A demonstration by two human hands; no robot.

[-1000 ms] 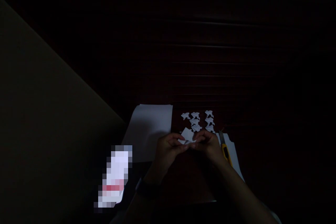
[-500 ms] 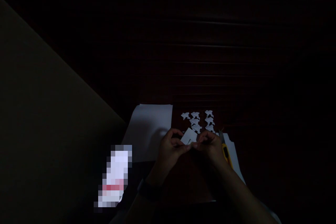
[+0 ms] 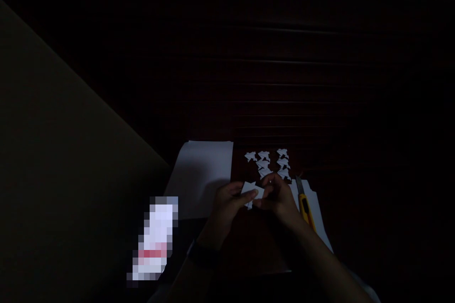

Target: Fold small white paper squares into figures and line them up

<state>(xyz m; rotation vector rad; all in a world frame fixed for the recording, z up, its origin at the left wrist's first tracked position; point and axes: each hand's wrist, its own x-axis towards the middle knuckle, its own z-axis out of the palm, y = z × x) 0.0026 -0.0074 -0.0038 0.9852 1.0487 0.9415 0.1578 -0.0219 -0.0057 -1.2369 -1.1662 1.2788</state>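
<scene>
Folded white paper piece (image 3: 246, 189) sits at the centre of the dial, between both hands above the dark tabletop (image 3: 256, 246). The left hand (image 3: 225, 203) pinches it, thumb flat on the face and fingers behind; the right hand (image 3: 284, 201) curls at its 3 o'clock edge, but whether those fingers grip or merely touch, I cannot tell. For a clean crease, I would keep that left thumb firm, line the edges up first, then press from the middle outward; small layers probably slip easily. Between 12 and 2 o'clock lie small folded paper figures (image 3: 263, 155). Just past 3, a yellow utility knife (image 3: 304, 206) rests over white paper (image 3: 319, 208); larger white sheets (image 3: 202, 163) lie at 10. At 8, a bright, red-banded object (image 3: 156, 229) is pixelated, hiding any writing. No brand or label is readable.
</scene>
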